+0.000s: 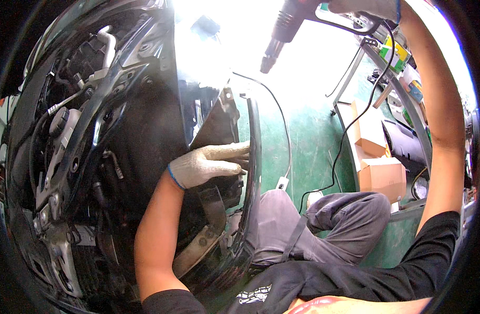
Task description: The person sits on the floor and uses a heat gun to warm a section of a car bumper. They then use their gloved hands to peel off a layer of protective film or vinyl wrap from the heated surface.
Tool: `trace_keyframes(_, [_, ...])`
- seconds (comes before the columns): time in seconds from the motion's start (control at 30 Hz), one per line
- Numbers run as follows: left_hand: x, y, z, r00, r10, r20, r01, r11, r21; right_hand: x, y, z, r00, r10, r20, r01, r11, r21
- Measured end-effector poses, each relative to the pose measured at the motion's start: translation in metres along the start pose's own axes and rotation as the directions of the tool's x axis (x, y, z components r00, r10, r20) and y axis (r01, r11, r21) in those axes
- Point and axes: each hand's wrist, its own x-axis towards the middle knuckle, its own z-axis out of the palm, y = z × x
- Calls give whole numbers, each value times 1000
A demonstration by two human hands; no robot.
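My right hand (370, 6), in a white knit glove, is closed round the handle of a dark heat gun (293, 20), raised at the top of the view. The gun's metal nozzle (269, 58) points down and to the left, apart from the car. My left hand (211, 165), gloved the same way, reaches across the opened front of a dark car. Its fingers stretch out with a gap between them. Their tips meet the inner side of a narrow, curved dark body panel (254, 141); whether they press on it cannot be told.
Bare car structure with pipes and a reservoir (62, 123) fills the left. The gun's black cable (373, 97) hangs to the green floor (316, 141), near a white power strip (283, 183). Cardboard boxes (382, 177) and a metal rack (415, 110) stand right, beyond my bent legs (344, 220).
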Motion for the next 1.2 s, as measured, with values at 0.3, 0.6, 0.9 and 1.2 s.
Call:
trace_keyframes(0.3, [2, -4, -2, 1000, 18, 1, -18, 999, -34, -11, -12, 5, 1000, 26, -1, -26, 999, 28])
trace_keyframes(0.6, [3, -6, -4, 999, 29, 27, -29, 1000, 5, -11, -7, 5, 999, 53, -5, -52, 996, 75])
trace_keyframes(0.9, [1, -2, 0, 1000, -6, -13, 6, 1000, 5, -14, 9, 6, 1000, -30, 8, 29, 991, 134])
trace_keyframes(1.2, [4, -1, 3, 998, -41, -57, 41, 999, -14, -21, 13, 6, 999, 27, 30, -31, 990, 139])
